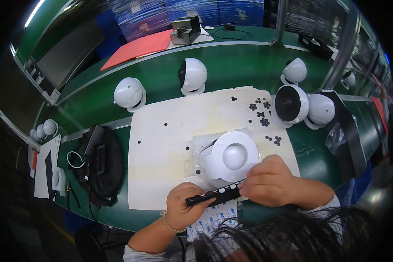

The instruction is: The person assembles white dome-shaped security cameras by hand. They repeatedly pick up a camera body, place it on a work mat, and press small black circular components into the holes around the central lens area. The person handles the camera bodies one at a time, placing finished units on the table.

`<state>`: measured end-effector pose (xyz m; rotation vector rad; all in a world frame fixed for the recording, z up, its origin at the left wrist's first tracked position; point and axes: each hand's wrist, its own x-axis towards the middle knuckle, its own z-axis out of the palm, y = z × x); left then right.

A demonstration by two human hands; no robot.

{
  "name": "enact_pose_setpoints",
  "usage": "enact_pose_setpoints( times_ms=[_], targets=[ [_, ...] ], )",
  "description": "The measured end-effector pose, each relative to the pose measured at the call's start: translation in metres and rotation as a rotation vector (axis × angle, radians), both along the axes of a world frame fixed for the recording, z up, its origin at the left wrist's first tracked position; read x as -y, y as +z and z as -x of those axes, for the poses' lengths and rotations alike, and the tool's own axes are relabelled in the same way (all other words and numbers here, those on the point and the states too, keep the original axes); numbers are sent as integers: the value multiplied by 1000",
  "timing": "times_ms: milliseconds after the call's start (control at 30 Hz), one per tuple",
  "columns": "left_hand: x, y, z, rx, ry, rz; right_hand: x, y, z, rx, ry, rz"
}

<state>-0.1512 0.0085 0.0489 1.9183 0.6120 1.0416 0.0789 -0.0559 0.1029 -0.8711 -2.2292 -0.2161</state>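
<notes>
Black strip (214, 195) | left hand (184, 209) fingers closed around it | right hand (270, 181) fingers pinch its end

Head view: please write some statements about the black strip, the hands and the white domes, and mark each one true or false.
1. Both hands hold the black strip. True: the left hand grips one end, the right hand the other.
2. The strip carries white round pads. True.
3. The white dome part near the hands lies on bare green table. False: it lies on the white sheet.
4. The small black pieces lie left of the sheet. False: they are at its far right.
</notes>
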Motion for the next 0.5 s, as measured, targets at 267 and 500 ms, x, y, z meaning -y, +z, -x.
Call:
enact_pose_setpoints(
  times_ms=[267,500],
  targets=[
    [1,5,-2,-45,-29,8,-10,-13,24,-409,137,74],
    [2,6,-3,-56,-24,48,0,-8,17,-240,333,121]
  ],
)
